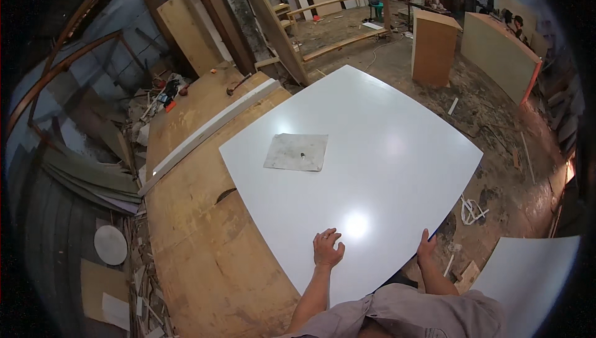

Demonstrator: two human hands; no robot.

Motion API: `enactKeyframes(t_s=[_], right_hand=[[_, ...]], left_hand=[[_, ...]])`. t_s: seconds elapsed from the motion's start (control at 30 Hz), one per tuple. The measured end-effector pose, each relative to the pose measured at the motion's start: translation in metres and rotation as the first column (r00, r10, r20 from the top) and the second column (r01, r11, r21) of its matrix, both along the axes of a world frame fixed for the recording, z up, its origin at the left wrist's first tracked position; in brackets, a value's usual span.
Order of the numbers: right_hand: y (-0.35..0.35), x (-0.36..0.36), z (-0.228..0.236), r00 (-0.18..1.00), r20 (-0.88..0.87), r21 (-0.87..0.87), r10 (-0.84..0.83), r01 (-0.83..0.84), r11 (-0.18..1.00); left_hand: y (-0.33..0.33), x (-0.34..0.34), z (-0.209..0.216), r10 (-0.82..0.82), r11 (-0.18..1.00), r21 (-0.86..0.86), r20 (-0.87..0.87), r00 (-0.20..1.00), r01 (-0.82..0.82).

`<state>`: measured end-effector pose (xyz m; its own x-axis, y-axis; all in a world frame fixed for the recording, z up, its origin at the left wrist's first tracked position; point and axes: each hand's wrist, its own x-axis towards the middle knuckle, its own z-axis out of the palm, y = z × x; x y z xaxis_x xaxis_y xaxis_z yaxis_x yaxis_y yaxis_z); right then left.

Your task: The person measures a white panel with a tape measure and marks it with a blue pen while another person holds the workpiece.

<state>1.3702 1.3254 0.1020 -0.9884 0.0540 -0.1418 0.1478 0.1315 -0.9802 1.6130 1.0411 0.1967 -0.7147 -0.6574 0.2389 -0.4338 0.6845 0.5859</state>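
Observation:
A large glossy white panel [372, 127] lies in front of me, partly over a brown wooden worktable [205, 245]. My left hand [328, 248] is over the panel's near part, its fingers loosely bent and apart from the thumb, with nothing seen in them. At the panel's near right edge, my right hand [427, 246] grips the rim, thumb pointing up on top; its other fingers are mostly hidden. A thin grey rectangular sheet [295, 153] with a small dark spot rests on the panel's left half.
A long white strip [211, 133] crosses the worktable, with a hammer [239, 84] beyond it. Another white panel [528, 282] is at my right. Offcuts litter the floor [496, 133]. A brown cabinet [431, 49] and a large beige box [500, 52] stand behind.

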Motion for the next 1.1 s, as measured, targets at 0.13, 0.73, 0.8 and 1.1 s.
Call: enactKeyframes(t_s=[0.13,0.73,0.8,1.1], right_hand=[[0.005,-0.003,-0.011,0.999,-0.011,0.092,0.042,-0.041,0.995],[-0.003,0.008,0.009,0.997,0.014,0.18,0.08,-0.081,0.98],[0.007,-0.001,0.003,0.998,-0.026,0.119,0.053,-0.05,0.992],[0.002,0.002,0.003,0.985,-0.168,0.137,0.042,-0.019,0.99]], left_hand=[[-0.002,0.005,-0.007,0.005,1.0,-0.008,0.023,1.0,-0.005],[-0.003,0.012,-0.008,0.046,0.999,-0.015,0.031,0.998,-0.046],[0.0,-0.001,-0.004,0.026,1.0,-0.015,0.009,1.0,-0.026],[0.0,-0.004,-0.012,0.119,0.99,-0.079,0.007,0.993,-0.118]])
